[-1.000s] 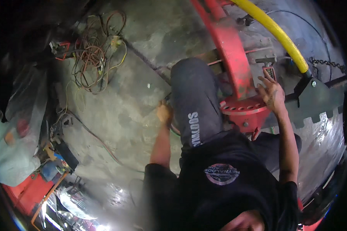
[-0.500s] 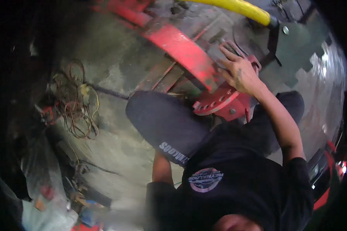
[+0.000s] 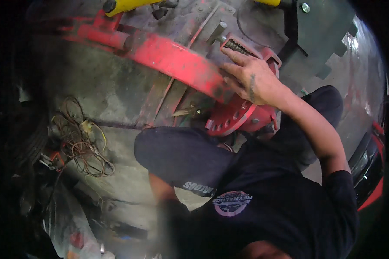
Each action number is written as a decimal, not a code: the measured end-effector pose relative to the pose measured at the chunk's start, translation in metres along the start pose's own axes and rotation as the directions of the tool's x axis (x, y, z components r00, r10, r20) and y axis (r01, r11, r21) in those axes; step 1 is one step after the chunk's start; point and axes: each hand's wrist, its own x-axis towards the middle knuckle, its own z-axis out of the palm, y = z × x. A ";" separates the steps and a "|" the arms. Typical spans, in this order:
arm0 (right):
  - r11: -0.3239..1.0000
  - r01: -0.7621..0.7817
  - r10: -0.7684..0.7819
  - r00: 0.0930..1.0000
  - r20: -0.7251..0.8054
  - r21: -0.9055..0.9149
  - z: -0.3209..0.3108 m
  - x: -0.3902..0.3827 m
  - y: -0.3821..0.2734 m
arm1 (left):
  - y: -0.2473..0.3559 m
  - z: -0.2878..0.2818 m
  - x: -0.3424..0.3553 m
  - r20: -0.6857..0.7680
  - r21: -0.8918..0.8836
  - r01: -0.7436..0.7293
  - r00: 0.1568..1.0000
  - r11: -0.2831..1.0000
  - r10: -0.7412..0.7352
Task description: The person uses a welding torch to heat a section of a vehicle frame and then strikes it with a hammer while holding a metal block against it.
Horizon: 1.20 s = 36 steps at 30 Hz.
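Right hand (image 3: 256, 81), palm down, above red metal curved plate with row of round holes (image 3: 224, 123); fingers extended, slightly apart; grip beneath palm not discernible. Fingertips beside red metal bracket enclosing dark coil spring (image 3: 237, 46), bracket just forward of hand. Broad red-painted metal bar (image 3: 173, 61) slanting toward fingers, end near plate. Left forearm (image 3: 161, 188) passing behind bent leg in dark trousers (image 3: 181, 149); left hand hidden, grip cannot be told. Tangled brown cables (image 3: 85, 152) on grey concrete floor (image 3: 129, 173), well apart, left.
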 end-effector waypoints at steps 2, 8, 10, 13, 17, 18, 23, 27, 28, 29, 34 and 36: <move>1.000 0.021 -0.022 0.998 -0.054 -0.017 0.000 -0.002 0.002 | 0.011 0.008 -0.001 0.012 -0.031 0.033 0.999 0.999 -0.032; 0.997 0.006 -0.002 0.999 -0.053 0.071 0.001 -0.001 0.001 | 0.014 -0.004 -0.016 -0.027 -0.025 0.101 0.994 0.995 -0.102; 0.996 -0.058 0.060 0.998 -0.032 0.067 -0.002 -0.002 0.000 | 0.010 -0.018 -0.031 -0.044 0.005 0.135 0.990 0.991 -0.135; 0.997 -0.043 0.045 0.999 -0.029 0.059 -0.002 -0.003 0.003 | 0.011 -0.052 -0.067 -0.095 0.044 0.221 0.972 0.974 -0.217; 0.998 0.012 -0.017 0.998 -0.065 -0.067 0.000 -0.007 0.002 | 0.038 -0.101 -0.124 -0.083 0.070 0.078 0.994 0.995 -0.072; 0.998 0.019 -0.022 0.998 -0.063 -0.059 -0.014 -0.012 -0.013 | 0.046 -0.115 -0.141 -0.056 0.056 -0.007 0.998 0.998 0.010; 0.957 -0.021 0.036 0.998 -0.047 0.290 -0.098 -0.088 -0.101 | 0.104 -0.152 -0.263 0.082 0.043 -0.348 0.936 0.937 0.343; 0.954 -0.175 0.110 0.960 0.258 0.245 -0.167 -0.179 -0.149 | 0.112 -0.168 -0.383 0.219 0.031 -0.337 0.921 0.941 0.323; 0.928 -0.245 0.132 0.920 0.369 0.279 -0.163 -0.209 -0.142 | 0.120 -0.165 -0.421 0.248 0.007 -0.252 0.938 0.968 0.243; 0.945 -0.273 0.167 0.877 0.450 0.182 -0.174 -0.230 -0.149 | 0.113 -0.165 -0.440 0.238 0.078 -0.283 0.936 0.956 0.258; 0.966 -0.248 0.146 0.760 0.633 0.075 -0.254 -0.292 -0.180 | 0.139 -0.169 -0.558 0.422 0.048 -0.747 0.617 0.663 0.664; 0.947 -0.322 0.222 0.680 0.699 0.013 -0.274 -0.290 -0.188 | 0.146 -0.176 -0.578 0.577 0.110 -0.742 0.590 0.661 0.566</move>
